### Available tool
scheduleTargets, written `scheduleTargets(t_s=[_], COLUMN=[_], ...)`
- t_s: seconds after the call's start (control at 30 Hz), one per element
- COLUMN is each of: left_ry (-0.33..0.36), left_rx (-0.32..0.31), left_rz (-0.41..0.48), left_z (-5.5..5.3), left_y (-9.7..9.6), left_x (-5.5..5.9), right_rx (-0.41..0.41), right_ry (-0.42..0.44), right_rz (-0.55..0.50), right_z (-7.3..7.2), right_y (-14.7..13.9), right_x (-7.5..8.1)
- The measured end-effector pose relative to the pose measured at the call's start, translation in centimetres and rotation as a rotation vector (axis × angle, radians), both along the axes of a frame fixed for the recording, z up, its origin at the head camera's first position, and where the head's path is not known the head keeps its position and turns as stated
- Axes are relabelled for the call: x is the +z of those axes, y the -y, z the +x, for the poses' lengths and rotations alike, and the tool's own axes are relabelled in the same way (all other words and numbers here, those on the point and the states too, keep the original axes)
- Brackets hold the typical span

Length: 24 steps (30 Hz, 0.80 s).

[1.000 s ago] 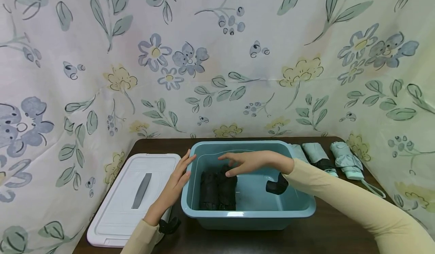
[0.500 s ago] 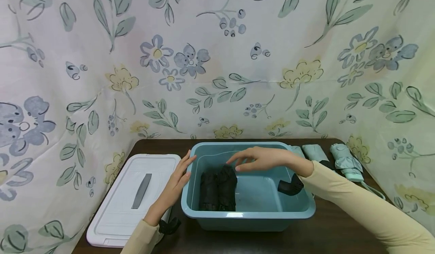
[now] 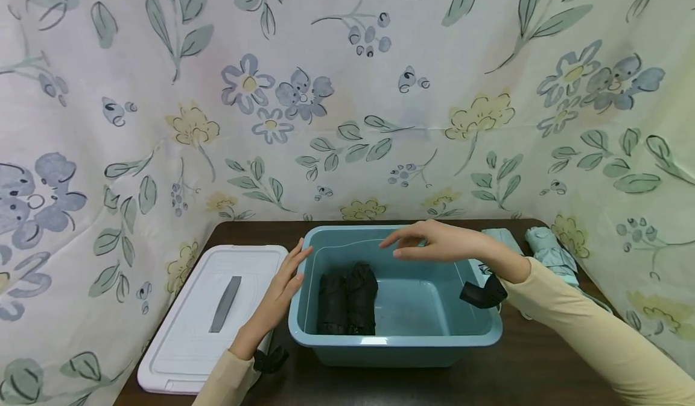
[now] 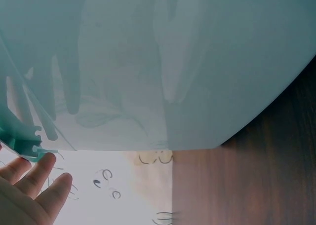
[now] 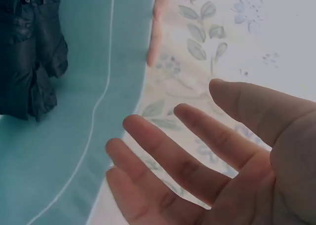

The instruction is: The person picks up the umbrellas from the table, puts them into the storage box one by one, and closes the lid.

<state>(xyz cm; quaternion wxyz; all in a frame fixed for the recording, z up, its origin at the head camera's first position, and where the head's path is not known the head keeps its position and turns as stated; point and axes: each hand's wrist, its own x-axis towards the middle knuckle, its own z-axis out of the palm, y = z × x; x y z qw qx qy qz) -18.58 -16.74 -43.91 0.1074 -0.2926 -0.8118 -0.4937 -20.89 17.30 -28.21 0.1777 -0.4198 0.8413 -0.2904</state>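
A blue tub (image 3: 402,341) sits on the dark surface (image 3: 304,385), with a white lid (image 3: 174,333) along the surface's left edge. Two black umbrellas (image 3: 332,303) (image 3: 362,297), soft and folded, lie side by side in the tub, near its left wall. The left hand (image 3: 279,288) rests at the tub's left rim, fingers straight, its grip wide and holding nothing. The right hand (image 3: 434,240) hangs over the tub's back half, fingers loosely bent, its grip wide and empty too. Two pale green umbrellas (image 3: 551,249) (image 3: 502,237) lie toward the surface's back right corner, partly hidden by the right arm. The step in hand seems to be moving the right hand across the tub, and it is best done high enough that the black wrist strap (image 3: 484,292) clears the right rim. The left hand would do well to steady the tub lightly, without tilting it. Any umbrella handled in the tub should be held round its middle and laid parallel and snug, since soft cloth may slump
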Motion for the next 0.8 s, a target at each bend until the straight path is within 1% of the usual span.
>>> scheduleTargets(t_s=[0.17,0.33,0.43,0.53,0.67,0.8], left_ry=[0.003,-0.004,-0.009,-0.003,0.013,0.013], left_rx=[0.001,-0.007,-0.007,-0.006,-0.003,-0.004], left_rz=[0.011,0.018,0.015,0.015,0.015,0.016], left_z=[-0.1,-0.1,-0.1,-0.1,-0.1,-0.1], left_y=[0.0,-0.1,-0.1,0.0,0.0,0.0], left_x=[-0.1,0.0,-0.1,-0.1,-0.1,-0.2], right_rx=[-0.068,-0.175,-0.241,-0.278,-0.314,-0.381], right_ry=[-0.086,-0.193,-0.234,-0.279,-0.346,-0.394], right_rz=[-0.017,-0.013,-0.009,-0.021,-0.043,-0.050], right_z=[0.2,0.5,0.6,0.6,0.6,0.7], right_y=[-0.8,-1.7,-2.4,-3.2,-4.1,-5.1], right_x=[0.2,0.3,0.3,0.2,-0.2,-0.8])
